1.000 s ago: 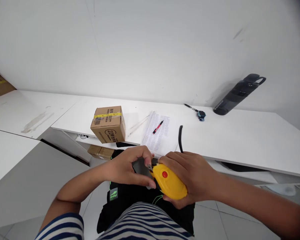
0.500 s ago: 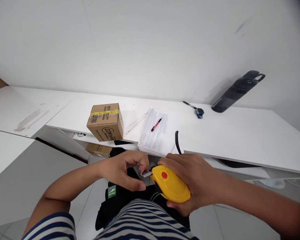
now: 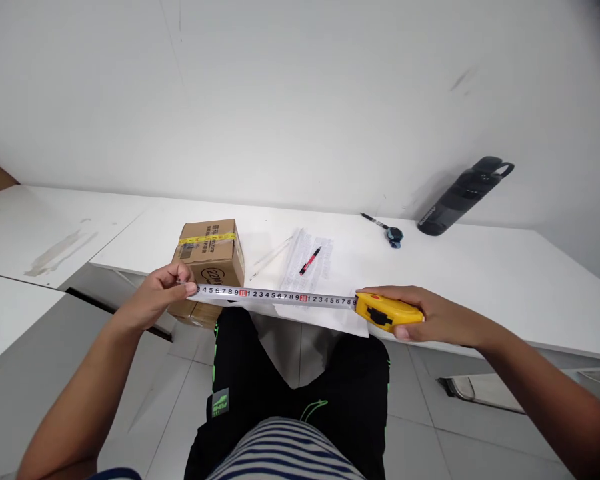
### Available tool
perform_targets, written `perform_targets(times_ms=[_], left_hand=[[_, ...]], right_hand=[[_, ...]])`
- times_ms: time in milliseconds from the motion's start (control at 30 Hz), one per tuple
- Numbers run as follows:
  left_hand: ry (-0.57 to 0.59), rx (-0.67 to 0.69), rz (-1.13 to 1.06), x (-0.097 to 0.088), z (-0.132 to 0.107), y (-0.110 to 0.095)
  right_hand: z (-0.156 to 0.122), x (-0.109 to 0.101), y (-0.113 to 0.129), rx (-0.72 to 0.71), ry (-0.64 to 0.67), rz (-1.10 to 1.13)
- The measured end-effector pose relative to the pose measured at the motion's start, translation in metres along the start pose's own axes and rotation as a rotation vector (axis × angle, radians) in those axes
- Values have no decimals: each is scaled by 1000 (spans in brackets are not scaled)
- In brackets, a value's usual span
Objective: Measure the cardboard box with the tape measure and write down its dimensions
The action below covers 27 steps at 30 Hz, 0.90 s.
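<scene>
My right hand (image 3: 425,313) grips the yellow case of a tape measure (image 3: 391,311), held at the front edge of the desk. From it the metal blade (image 3: 275,297) runs out to the left, its numbers facing up and a red 10 and 20 showing. At the far end my left hand (image 3: 167,293) pinches the blade's tip between thumb and finger; the very end is hidden by the fingers. The stretched blade passes in front of a cardboard box (image 3: 207,250) and over the near part of a stack of written paper sheets (image 3: 300,287).
On the paper lies a red and black pen (image 3: 310,261). Farther right are another pen (image 3: 374,220), a small dark blue object (image 3: 394,236) and a dark bottle (image 3: 457,200) by the wall. The white desk (image 3: 480,280) has shelf space below, with cartons (image 3: 197,312).
My hands have spread apart, left hand leftward and right hand rightward, drawing a long length of blade from the case. The case has turned and risen to the desk edge.
</scene>
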<state>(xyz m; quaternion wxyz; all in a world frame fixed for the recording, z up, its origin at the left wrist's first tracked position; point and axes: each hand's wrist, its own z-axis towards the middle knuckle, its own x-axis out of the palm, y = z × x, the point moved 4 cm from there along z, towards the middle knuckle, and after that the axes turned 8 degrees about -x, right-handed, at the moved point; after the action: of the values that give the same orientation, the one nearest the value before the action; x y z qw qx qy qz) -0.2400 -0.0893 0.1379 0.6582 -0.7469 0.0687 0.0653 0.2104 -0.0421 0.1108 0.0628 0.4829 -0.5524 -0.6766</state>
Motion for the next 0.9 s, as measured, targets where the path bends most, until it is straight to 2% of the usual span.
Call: perform_targets(times_ms=[100,300,500,600,733,900], left_hand=[[8,-57,79,-6,0,4],[55,-115,173,-5,-6,6],[77,-102,171,3,-7,6],[140,-105,207,19,-7,4],[223,-90,218,50,-6,0],[215,-51,258,99,1,-2]], right_hand=[[-1,-6,-2,7,-16,96],[-2,-17,-6,5,-59,198],[-1,-10,1,-12,-72,205],[3,-2,8,-40,-37,210],[12,10,15,-81,11,239],[29,28,19,-128,1,306]])
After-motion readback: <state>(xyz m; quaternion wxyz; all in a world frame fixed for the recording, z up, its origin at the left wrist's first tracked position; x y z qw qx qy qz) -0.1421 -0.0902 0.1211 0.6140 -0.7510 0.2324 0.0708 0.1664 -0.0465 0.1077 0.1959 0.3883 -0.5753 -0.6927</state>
